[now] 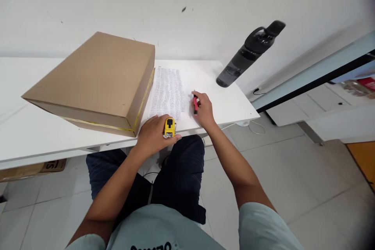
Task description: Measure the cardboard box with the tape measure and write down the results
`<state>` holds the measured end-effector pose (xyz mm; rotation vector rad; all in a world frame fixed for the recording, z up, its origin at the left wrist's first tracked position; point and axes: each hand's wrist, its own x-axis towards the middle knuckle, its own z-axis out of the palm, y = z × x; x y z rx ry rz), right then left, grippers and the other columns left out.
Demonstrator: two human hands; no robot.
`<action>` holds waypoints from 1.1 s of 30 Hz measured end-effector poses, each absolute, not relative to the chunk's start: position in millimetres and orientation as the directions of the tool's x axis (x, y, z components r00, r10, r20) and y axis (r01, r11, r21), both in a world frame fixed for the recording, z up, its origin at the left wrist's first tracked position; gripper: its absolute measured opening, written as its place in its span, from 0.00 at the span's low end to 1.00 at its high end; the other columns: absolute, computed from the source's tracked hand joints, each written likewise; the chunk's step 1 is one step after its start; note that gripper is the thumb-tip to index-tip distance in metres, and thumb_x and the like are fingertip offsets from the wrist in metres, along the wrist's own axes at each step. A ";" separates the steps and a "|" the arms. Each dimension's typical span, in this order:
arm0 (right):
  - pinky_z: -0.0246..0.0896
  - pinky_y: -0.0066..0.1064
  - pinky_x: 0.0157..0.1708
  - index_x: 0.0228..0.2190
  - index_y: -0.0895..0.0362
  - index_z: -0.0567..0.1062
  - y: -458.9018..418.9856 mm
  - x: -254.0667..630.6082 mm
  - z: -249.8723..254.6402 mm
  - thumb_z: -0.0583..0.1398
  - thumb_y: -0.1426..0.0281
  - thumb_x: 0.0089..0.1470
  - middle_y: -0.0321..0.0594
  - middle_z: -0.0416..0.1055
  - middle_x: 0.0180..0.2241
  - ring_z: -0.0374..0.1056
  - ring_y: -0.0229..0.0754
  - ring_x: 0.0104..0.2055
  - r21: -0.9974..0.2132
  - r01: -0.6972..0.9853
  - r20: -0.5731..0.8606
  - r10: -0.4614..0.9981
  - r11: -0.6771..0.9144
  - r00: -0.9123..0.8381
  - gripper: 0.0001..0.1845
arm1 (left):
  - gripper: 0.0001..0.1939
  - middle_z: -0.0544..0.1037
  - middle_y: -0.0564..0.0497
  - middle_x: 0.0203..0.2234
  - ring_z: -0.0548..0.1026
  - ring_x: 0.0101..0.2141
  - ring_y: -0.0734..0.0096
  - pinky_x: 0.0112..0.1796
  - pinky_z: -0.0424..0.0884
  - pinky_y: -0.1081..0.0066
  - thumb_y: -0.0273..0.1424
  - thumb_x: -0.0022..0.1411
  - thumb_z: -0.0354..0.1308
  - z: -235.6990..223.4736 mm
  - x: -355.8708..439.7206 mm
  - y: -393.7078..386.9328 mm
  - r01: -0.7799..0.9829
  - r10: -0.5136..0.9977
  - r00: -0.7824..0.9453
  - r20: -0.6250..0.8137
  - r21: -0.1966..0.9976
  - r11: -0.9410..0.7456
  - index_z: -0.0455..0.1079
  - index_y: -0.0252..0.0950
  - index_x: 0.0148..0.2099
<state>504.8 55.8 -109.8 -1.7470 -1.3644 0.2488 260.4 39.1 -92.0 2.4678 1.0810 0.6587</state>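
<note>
A yellow tape measure (169,128) with a black top and a metal front end is in my left hand (152,134), whose fingers are closed around it at the table's front edge. My right hand (204,108) is closed on a short red tool with black ends (195,105), just above the tabletop; whether it is a marker or a cutter I cannot tell. Between my hands and the wall lies a sheet of paper (167,90) covered in dense small marks. To the left of the paper stands a closed cardboard box (96,74) with yellow tape along its sides.
A tall dark bottle (246,56) stands at the back right of the white table (231,105). The wall (164,8) rises behind it. My legs are under the front edge. White furniture (319,101) is off to the right.
</note>
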 end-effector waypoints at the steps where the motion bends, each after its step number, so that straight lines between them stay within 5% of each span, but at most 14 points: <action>1: 0.67 0.44 0.47 0.54 0.58 0.74 59.2 503.3 -108.8 0.54 0.72 0.59 0.50 0.71 0.46 0.69 0.47 0.39 -0.725 0.687 0.323 0.860 -0.043 0.395 0.22 | 0.28 0.80 0.47 0.45 0.79 0.48 0.51 0.50 0.74 0.54 0.44 0.57 0.67 -93.5 259.1 39.0 0.579 0.755 0.595 0.277 0.504 -0.641 0.67 0.40 0.56; 5: 0.67 0.50 0.49 0.58 0.64 0.70 59.3 492.7 -93.1 0.56 0.73 0.57 0.53 0.73 0.44 0.70 0.50 0.39 -0.748 0.662 0.293 0.871 -0.049 0.395 0.27 | 0.31 0.78 0.44 0.53 0.77 0.53 0.52 0.53 0.73 0.54 0.42 0.57 0.68 -96.3 245.5 34.0 0.463 0.692 0.623 0.365 0.541 -0.702 0.64 0.39 0.58; 9: 0.71 0.43 0.43 0.61 0.56 0.68 11.4 456.6 -76.0 0.57 0.60 0.63 0.46 0.76 0.43 0.69 0.43 0.32 -0.825 0.561 0.289 0.901 0.064 0.323 0.27 | 0.36 0.75 0.41 0.59 0.72 0.61 0.53 0.59 0.70 0.52 0.43 0.58 0.68 -91.7 222.9 17.9 0.235 0.551 0.625 0.553 0.540 -0.808 0.59 0.40 0.63; 12: 0.70 0.39 0.47 0.58 0.50 0.71 -42.6 410.6 -79.2 0.64 0.49 0.58 0.44 0.77 0.48 0.74 0.44 0.44 -0.990 0.023 0.140 0.990 0.140 -0.004 0.31 | 0.39 0.73 0.40 0.61 0.70 0.63 0.51 0.60 0.70 0.50 0.46 0.58 0.69 -84.3 210.5 2.7 0.185 0.510 0.560 0.653 0.502 -0.845 0.57 0.41 0.64; 15: 0.72 0.35 0.42 0.50 0.51 0.77 -79.7 365.4 -89.5 0.69 0.47 0.50 0.42 0.78 0.44 0.75 0.43 0.41 -0.925 -0.375 0.020 0.979 -0.058 -0.203 0.31 | 0.42 0.70 0.38 0.63 0.66 0.65 0.49 0.60 0.70 0.48 0.49 0.58 0.68 -73.6 198.3 -18.0 0.230 0.488 0.566 0.665 0.440 -0.868 0.55 0.42 0.67; 20: 0.71 0.34 0.39 0.43 0.54 0.80 -90.8 335.2 -102.1 0.74 0.52 0.45 0.41 0.81 0.37 0.76 0.43 0.37 -0.796 -0.605 0.005 0.999 -0.026 -0.049 0.27 | 0.64 0.51 0.32 0.72 0.55 0.70 0.42 0.65 0.62 0.44 0.65 0.49 0.62 -53.8 148.1 -51.1 0.335 0.580 0.388 0.716 0.477 -0.813 0.39 0.40 0.76; 22: 0.71 0.35 0.37 0.43 0.54 0.79 -87.7 335.1 -107.0 0.73 0.52 0.47 0.44 0.82 0.39 0.77 0.44 0.37 -0.786 -0.618 -0.001 1.000 -0.018 -0.027 0.27 | 0.61 0.43 0.37 0.74 0.51 0.72 0.44 0.68 0.55 0.43 0.64 0.54 0.59 -48.3 123.8 -38.4 0.360 0.634 0.164 0.755 0.553 -0.751 0.32 0.45 0.76; 24: 0.71 0.35 0.35 0.45 0.54 0.78 -81.0 334.8 -111.4 0.71 0.52 0.51 0.46 0.82 0.42 0.78 0.46 0.39 -0.782 -0.623 -0.018 1.000 -0.025 -0.018 0.25 | 0.52 0.40 0.40 0.75 0.48 0.73 0.48 0.70 0.49 0.44 0.59 0.62 0.57 -45.0 103.8 -6.1 0.403 0.727 -0.093 0.681 0.693 -0.598 0.34 0.47 0.76; 26: 0.73 0.37 0.38 0.48 0.52 0.77 -69.9 331.7 -113.6 0.69 0.51 0.54 0.47 0.81 0.49 0.78 0.49 0.46 -0.775 -0.632 -0.029 1.000 -0.017 0.008 0.25 | 0.47 0.48 0.37 0.74 0.49 0.73 0.48 0.70 0.47 0.44 0.63 0.64 0.48 -45.3 88.7 33.4 0.304 0.870 -0.264 0.417 0.892 -0.335 0.43 0.42 0.75; 29: 0.72 0.44 0.52 0.51 0.48 0.75 -49.5 322.9 -112.9 0.69 0.49 0.53 0.44 0.77 0.56 0.73 0.50 0.57 -0.754 -0.656 -0.019 0.996 0.047 0.092 0.28 | 0.48 0.61 0.37 0.69 0.57 0.70 0.44 0.68 0.51 0.41 0.66 0.65 0.31 -54.4 76.2 69.5 0.107 0.972 -0.217 0.091 0.992 -0.069 0.57 0.38 0.70; 33: 0.65 0.51 0.61 0.51 0.48 0.75 -35.0 320.2 -112.2 0.70 0.49 0.51 0.42 0.77 0.56 0.73 0.50 0.59 -0.720 -0.693 -0.019 0.996 0.049 0.090 0.30 | 0.44 0.67 0.41 0.66 0.60 0.68 0.46 0.68 0.54 0.42 0.67 0.64 0.39 -70.1 72.6 48.3 0.161 0.969 -0.208 0.132 0.982 -0.099 0.65 0.41 0.65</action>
